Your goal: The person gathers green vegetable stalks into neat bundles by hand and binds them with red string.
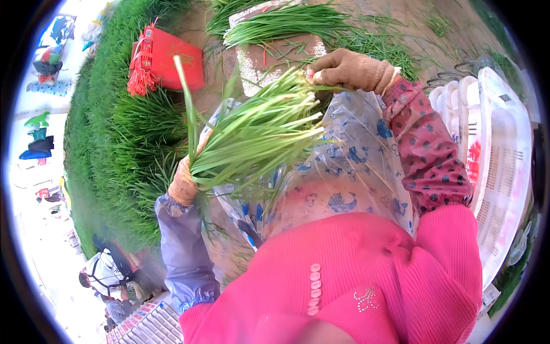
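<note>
A loose bundle of garlic chives [252, 137] spreads across the middle of the view, its pale cut ends pointing right. My left hand [184, 182], in a light glove, is closed round the leafy side; the leaves hide part of its fingers. At the cut ends, my right hand [355, 70] in a brown work glove has thumb and fingers pinched on a few stalks. Beyond the bundle, more cut chives [286, 26] lie in a pile on a patterned board [252, 74]. A clear plastic apron [349, 155] with blue prints covers my lap.
A red box-like bag [177, 60] with red ties [140, 83] stands beside the uncut green rows [109, 126]. White plastic baskets [498, 172] are stacked at my right. Other people [109, 275] and crates [152, 324] are at the lower left.
</note>
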Tool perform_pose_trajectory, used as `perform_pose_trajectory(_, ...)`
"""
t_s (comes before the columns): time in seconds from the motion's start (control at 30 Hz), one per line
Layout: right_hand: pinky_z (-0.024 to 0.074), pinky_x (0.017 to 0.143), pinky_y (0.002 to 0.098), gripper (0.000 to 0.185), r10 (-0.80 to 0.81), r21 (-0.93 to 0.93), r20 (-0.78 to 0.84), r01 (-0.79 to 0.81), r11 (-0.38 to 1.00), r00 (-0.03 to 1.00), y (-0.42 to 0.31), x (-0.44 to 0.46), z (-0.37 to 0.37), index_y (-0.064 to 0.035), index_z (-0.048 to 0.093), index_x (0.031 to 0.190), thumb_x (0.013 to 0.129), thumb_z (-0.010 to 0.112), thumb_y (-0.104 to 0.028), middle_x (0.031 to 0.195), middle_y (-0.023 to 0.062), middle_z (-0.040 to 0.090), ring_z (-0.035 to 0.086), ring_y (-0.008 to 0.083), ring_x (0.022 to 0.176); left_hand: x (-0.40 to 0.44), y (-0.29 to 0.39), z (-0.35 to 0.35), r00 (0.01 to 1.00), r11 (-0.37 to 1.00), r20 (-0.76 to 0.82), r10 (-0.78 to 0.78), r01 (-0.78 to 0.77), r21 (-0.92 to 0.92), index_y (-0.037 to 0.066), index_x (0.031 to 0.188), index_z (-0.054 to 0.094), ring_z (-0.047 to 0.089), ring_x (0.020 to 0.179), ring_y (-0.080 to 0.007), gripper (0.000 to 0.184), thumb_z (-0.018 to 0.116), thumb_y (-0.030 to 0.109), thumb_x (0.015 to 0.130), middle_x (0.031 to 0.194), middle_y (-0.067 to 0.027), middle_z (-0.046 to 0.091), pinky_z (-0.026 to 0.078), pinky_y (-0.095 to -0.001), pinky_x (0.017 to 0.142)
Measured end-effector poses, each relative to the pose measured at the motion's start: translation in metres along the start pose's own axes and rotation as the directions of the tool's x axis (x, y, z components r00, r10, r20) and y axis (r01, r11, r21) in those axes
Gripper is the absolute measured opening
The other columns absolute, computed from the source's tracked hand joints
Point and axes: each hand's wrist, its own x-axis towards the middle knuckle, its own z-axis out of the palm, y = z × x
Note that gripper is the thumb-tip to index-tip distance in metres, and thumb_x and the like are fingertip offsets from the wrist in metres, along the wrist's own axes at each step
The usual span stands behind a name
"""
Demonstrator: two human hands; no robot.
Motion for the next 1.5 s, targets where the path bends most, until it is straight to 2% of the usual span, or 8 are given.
perform_pose_trajectory(0.17,0.0245,0.04,0.0203,0.026,-0.03,0.21,-0.382,0.119,0.97,0.924,0.026,-0.002,-0.029,-0.006,0.066,0.109,0.092,0.06,-0.025,0.062,-0.0073,0.05,0.032,0.0011,0.044,-0.014,-0.02,-0.001,0.972,0.899,-0.042,-0.23,0.195,-0.392,0.0,0.107,0.059,0.055,0.053,-0.0124,0.03,0.07,0.008,0.08,0.075,-0.0042,0.062,0.042,-0.0266,0.045)
perform_pose_trajectory(0.3,0.0364,0.046,0.0197,0.026,-0.012,0.223,-0.699,0.234,0.946,0.715,0.022,-0.009,-0.051,-0.0048,0.065,0.109,0.089,0.063,-0.022,0.072,-0.0038,0.057,0.044,0.0029,0.052,-0.018,-0.027,0.0,0.974,0.925,-0.077,-0.214,0.177,-0.338,0.0,0.1,0.062,0.056,0.058,-0.0111,0.028,0.072,0.004,0.074,0.077,-0.0022,0.062,0.044,-0.0258,0.049)
perform_pose_trajectory(0.53,0.0498,0.082,0.0368,0.039,-0.519,-0.648,-0.244,0.261,0.716,0.819,-0.013,0.024,0.036,-0.0108,0.065,0.115,0.077,0.068,-0.023,0.104,0.0124,0.068,0.064,0.0294,0.094,-0.002,-0.032,0.002,0.997,0.997,0.01,0.077,-0.077,0.028,0.0,0.098,0.062,0.055,0.058,-0.0122,0.027,0.073,0.007,0.075,0.072,-0.002,0.061,0.043,-0.0259,0.049)
perform_pose_trajectory(0.63,0.0501,0.082,0.0362,0.033,-0.188,-0.546,-0.219,0.04,0.837,0.957,-0.026,0.034,0.047,-0.011,0.066,0.111,0.079,0.065,-0.02,0.102,0.0145,0.068,0.065,0.0293,0.094,-0.01,-0.056,-0.013,0.972,0.9,0.14,-0.189,0.228,-0.372,0.001,0.104,0.061,0.058,0.063,-0.0171,0.029,0.073,0.009,0.079,0.083,-0.005,0.063,0.048,-0.0324,0.054)
perform_pose_trajectory(0.93,0.0493,0.066,0.0296,0.021,-0.497,-0.731,-0.488,-0.026,0.682,0.717,0.04,0.073,-0.02,-0.0111,0.069,0.1,0.09,0.055,-0.025,0.079,0.0063,0.066,0.063,0.0187,0.075,-0.013,-0.06,0.008,0.986,0.8,0.067,-0.15,0.16,-0.578,-0.003,0.106,0.057,0.049,0.056,-0.0163,0.035,0.07,0.002,0.074,0.075,-0.0099,0.056,0.037,-0.0307,0.048)
perform_pose_trajectory(1.03,0.0292,0.047,0.0205,0.024,0.144,0.395,-0.682,0.196,0.898,0.717,0.019,0.026,-0.016,-0.0112,0.068,0.101,0.093,0.055,-0.03,0.073,-0.0036,0.055,0.037,0.0036,0.053,-0.015,-0.059,0.003,0.982,0.847,0.165,-0.087,0.16,-0.507,0.0,0.123,0.051,0.056,0.071,-0.0172,0.048,0.065,0.01,0.079,0.095,-0.0117,0.059,0.045,-0.0319,0.058)
perform_pose_trajectory(1.33,0.0498,0.086,0.0277,0.114,-0.018,-0.037,-0.462,0.0,0.999,0.887,-0.014,0.04,0.142,-0.0032,0.009,0.151,0.068,0.081,-0.033,0.124,0.017,0.055,0.059,0.0178,0.099,0.005,-0.024,0.034,0.956,0.885,-0.171,-0.238,0.141,-0.443,-0.003,0.108,0.06,0.049,0.054,-0.0141,0.045,0.062,-0.011,0.063,0.074,-0.0048,0.058,0.038,-0.0271,0.047)
perform_pose_trajectory(1.5,0.042,0.054,0.029,0.035,-0.069,0.148,-0.256,0.11,0.983,0.964,-0.011,0.055,0.128,-0.003,0.065,0.101,0.08,0.073,-0.03,0.073,0.0016,0.062,0.051,0.0113,0.059,-0.003,-0.019,0.033,0.94,0.837,-0.146,-0.308,0.195,-0.511,-0.003,0.104,0.06,0.049,0.054,-0.0136,0.041,0.064,-0.009,0.064,0.072,-0.0044,0.056,0.038,-0.0279,0.047)
